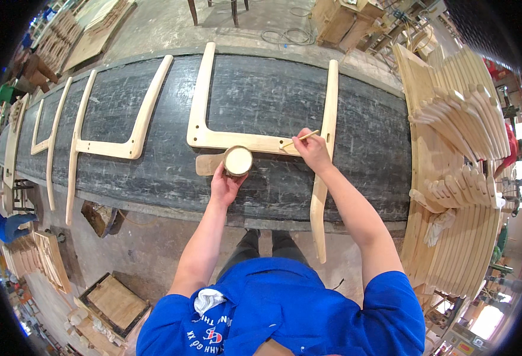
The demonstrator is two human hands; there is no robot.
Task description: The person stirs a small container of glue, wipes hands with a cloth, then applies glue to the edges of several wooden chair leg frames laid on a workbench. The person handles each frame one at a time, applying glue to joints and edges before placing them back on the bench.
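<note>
My left hand point(227, 188) is closed round a small round container point(238, 161) of pale cream-coloured stuff, held just in front of a light wooden chair frame point(243, 141). In my right hand point(314, 153) a thin wooden stick point(302, 139) is pinched, slanting down to the left. Its lower tip is at or very near a dark hole by the right end of the frame's crossbar; whether it enters the hole I cannot tell. The crossbar meets a long curved leg point(332, 101) on the right. A flat wooden piece point(207, 165) lies left of the container.
A dark, scuffed workbench point(261, 196) carries everything. Another similar frame point(107, 148) lies to the left, with a further one point(42, 144) beyond it. Stacked curved wooden parts point(462, 237) line the right end. A dark bin point(101, 219) stands on the floor at front left.
</note>
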